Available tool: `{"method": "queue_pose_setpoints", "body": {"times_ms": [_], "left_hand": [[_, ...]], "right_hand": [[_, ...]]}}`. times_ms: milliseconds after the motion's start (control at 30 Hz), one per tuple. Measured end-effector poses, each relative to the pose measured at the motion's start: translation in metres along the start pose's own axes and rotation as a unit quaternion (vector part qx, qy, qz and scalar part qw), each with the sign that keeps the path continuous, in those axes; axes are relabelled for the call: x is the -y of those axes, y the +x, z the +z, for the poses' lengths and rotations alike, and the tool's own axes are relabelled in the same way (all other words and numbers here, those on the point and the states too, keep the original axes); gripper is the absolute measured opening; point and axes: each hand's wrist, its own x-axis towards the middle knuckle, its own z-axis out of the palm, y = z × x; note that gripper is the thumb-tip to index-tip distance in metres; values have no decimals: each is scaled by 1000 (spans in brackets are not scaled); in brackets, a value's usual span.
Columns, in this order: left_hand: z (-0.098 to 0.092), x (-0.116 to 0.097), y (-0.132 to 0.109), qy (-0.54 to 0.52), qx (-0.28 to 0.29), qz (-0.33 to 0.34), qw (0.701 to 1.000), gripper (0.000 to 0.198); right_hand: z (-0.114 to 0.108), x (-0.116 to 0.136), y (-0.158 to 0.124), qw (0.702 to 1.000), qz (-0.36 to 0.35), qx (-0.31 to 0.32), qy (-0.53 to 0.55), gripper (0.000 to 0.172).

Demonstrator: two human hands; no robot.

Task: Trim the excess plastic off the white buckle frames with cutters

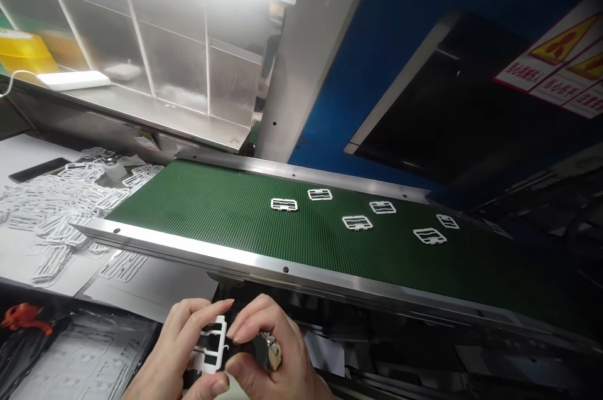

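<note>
Between the thumb and fingers of my left hand point(181, 350) is a white plastic frame point(221, 346), held upright by its edges, with slots across it and a small hook on its right side. My right hand point(273, 350) is curled just to the right, thumb and fingertips close to the frame's edge. A small metal-and-beige tool point(273, 353) pokes out from its curled fingers; most of it is hidden, so its kind is unclear. Whether the right fingertips touch the frame I cannot tell.
Beyond my hands runs a green conveyor belt point(226, 205) with metal rails, carrying several similar frames point(357, 223). Left lies a pile of white parts point(61, 199) beside a phone point(38, 169) and a small bottle point(114, 167). Lower left are an orange-handled tool point(26, 317) and a plastic-covered tray point(89, 356).
</note>
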Motion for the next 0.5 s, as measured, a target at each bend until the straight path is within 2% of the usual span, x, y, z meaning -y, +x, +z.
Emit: {"method": "queue_pose_setpoints", "body": {"times_ms": [133,300,400,500], "left_hand": [[3,5,-1,26,10,20,999,68],[8,-6,-3,28,-9,-16,999,55],[4,-7,-3,35,2,-7,999,58],[2,-6,-2,47,0,11,999,60]], "right_hand": [[4,-3,-3,999,11,10,-28,9],[-7,1,-5,998,39,11,-39,23],[-22,9,-2,985,102,66,-122,37],[-34,12,0,957,80,140,-240,33]]}}
